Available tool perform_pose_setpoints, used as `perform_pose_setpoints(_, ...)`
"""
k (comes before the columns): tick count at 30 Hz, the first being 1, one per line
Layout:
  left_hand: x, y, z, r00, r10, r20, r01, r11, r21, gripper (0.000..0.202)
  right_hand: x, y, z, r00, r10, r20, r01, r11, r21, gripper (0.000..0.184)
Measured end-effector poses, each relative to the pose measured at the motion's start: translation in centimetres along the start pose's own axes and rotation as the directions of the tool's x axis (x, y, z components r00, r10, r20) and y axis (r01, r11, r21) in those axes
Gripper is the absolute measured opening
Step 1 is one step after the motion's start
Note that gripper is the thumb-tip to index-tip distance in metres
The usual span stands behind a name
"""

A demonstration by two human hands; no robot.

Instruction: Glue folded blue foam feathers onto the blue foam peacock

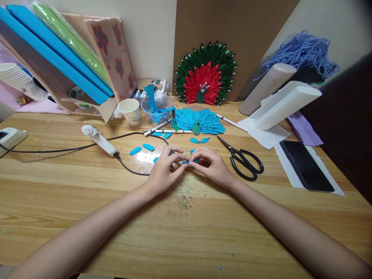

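Both my hands meet over the middle of the table, pinching a small blue paper feather (190, 161) between the fingertips. My left hand (167, 168) grips its left end, my right hand (211, 164) its right end. Several loose blue paper pieces lie around them, among them an oval (148, 147) to the left and a notched feather (205, 140) beyond. Behind my hands rests a blue paper peacock (200, 122) with a green body. Black-handled scissors (242, 159) lie open to the right of my right hand.
A white corded hot tool (100, 141) lies left, its cable (130, 169) running near my left hand. Further back stand a paper cup (129, 111), a plastic bowl (157, 106) and a green-and-red peacock (206, 75). Paper rolls (267, 89) and a phone (307, 166) are on the right.
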State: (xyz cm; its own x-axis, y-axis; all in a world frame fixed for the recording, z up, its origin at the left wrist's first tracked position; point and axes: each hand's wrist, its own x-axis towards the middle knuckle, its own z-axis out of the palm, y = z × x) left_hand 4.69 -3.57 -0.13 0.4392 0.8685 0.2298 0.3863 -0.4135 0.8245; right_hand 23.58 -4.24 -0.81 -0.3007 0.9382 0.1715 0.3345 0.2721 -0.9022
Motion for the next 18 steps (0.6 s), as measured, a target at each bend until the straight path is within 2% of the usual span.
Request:
perform_pose_setpoints(10, 0.22, -0.37, 0.1, 0.999, 0.027, 0.043, -0.027, 1.0, 0.008, 0.011, 0.07, -0.29, 0.05, 0.995, -0.096, -0.022, 0.094, 0.992, -0.08, 0.002)
perform_pose_setpoints(18, 0.33, -0.34, 0.08, 0.998, 0.022, 0.058, -0.021, 1.0, -0.007, 0.013, -0.29, -0.36, 0.37, 0.971, -0.236, -0.036, 0.222, 0.947, -0.234, 0.007)
